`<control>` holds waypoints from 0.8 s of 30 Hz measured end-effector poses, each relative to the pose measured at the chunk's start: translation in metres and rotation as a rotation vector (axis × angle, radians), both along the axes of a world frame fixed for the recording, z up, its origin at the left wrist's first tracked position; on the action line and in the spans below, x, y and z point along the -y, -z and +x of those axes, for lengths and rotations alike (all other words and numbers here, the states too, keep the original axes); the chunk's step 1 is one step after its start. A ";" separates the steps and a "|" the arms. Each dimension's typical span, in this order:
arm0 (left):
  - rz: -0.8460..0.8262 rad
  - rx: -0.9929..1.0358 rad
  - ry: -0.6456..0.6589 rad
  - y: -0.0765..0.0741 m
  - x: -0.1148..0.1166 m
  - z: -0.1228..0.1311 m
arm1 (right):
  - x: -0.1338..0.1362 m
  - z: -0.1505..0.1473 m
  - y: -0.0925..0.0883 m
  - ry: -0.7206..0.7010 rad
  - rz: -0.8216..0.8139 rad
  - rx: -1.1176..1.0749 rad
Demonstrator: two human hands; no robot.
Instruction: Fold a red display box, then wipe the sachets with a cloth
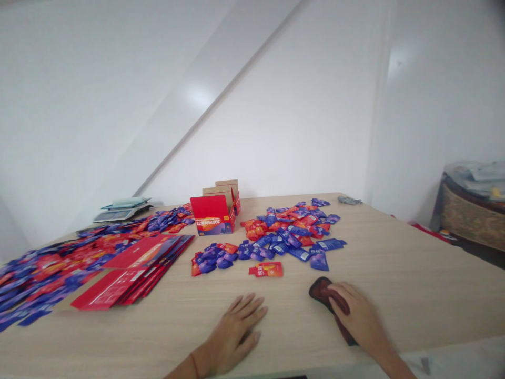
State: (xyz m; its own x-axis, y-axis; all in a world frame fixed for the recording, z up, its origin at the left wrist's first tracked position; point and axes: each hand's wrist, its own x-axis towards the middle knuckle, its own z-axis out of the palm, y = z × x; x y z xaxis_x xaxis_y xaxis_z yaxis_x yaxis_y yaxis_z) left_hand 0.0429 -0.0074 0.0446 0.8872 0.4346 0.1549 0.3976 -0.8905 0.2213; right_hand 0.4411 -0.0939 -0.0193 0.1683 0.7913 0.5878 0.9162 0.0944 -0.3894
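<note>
Far left of the front carton (213, 226), a large heap of red and purple-blue sachets (51, 260) spreads over the worktop (414, 279); all loose. At its back edge, a scale (122, 215) with a pale item (128, 202) on top.

Just left of the front carton and nearer the viewer: a stack of flat cartons (114, 287), none erected.

Front carton: erected, red panel upright. Two rear cartons (226, 184) also stand formed behind it. Interiors hidden; fill cannot be told.

Just in front of the front carton, a small sachet cluster (215, 257). Nearer the viewer, the left hand (239, 329) is palm down; grip spread, pinching nothing. A single red sachet (268, 269) lies apart from the cluster, right-forward of the carton.

Right of the front carton, a mixed sachet pile (292, 229), unboxed.

Further right and nearer the viewer than the carton, a dark brown item (321, 289), kind unclear, lies under the right hand (345, 302); grip appears to pinch it between thumb and fingers.

Status (judged): partway. Three cartons formed; flat cartons yet to be erected; many sachets out of any carton.
</note>
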 end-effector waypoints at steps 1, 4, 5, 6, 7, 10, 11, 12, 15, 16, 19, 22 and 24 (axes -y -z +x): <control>0.006 0.002 0.000 0.001 0.000 0.000 | 0.000 0.000 0.000 0.006 -0.002 0.007; -0.009 -0.020 -0.016 0.001 0.000 0.000 | 0.000 0.001 0.002 0.025 0.002 0.034; -0.016 -0.029 -0.025 0.001 -0.001 0.001 | 0.000 0.001 0.003 0.031 0.010 0.045; -0.021 -0.036 -0.034 0.001 -0.001 0.001 | 0.000 0.001 0.004 0.035 0.018 0.057; -0.023 -0.041 -0.040 0.000 -0.001 0.001 | 0.000 0.001 0.004 0.039 0.027 0.069; -0.014 -0.043 -0.044 -0.001 -0.001 0.003 | 0.001 0.002 0.007 0.051 0.043 0.101; -0.006 -0.045 -0.042 -0.001 -0.001 0.004 | 0.001 0.002 0.008 0.052 0.046 0.110; 0.006 -0.051 -0.038 -0.002 -0.001 0.004 | 0.001 0.002 0.009 0.051 0.044 0.118; 0.073 -0.071 -0.027 0.001 -0.003 0.005 | 0.001 0.004 0.013 0.055 0.048 0.136; 0.105 -0.072 -0.020 0.003 -0.005 0.004 | 0.001 0.005 0.015 0.059 0.054 0.142; 0.217 -0.069 0.019 0.016 -0.015 0.003 | 0.001 0.005 0.019 0.076 0.092 0.167; 0.377 -0.045 0.080 0.034 -0.030 0.002 | 0.001 0.005 0.020 0.086 0.130 0.191; 0.520 0.001 0.113 0.043 -0.040 0.002 | 0.001 0.006 0.019 0.079 0.138 0.207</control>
State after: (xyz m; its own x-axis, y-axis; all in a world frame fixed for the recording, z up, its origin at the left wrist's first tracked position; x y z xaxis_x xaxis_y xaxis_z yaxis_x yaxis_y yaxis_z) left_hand 0.0449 0.0321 0.0015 0.9238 0.2018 0.3254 0.2928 -0.9201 -0.2604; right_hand 0.4467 -0.0951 -0.0387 0.0911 0.6905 0.7176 0.9817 0.0586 -0.1810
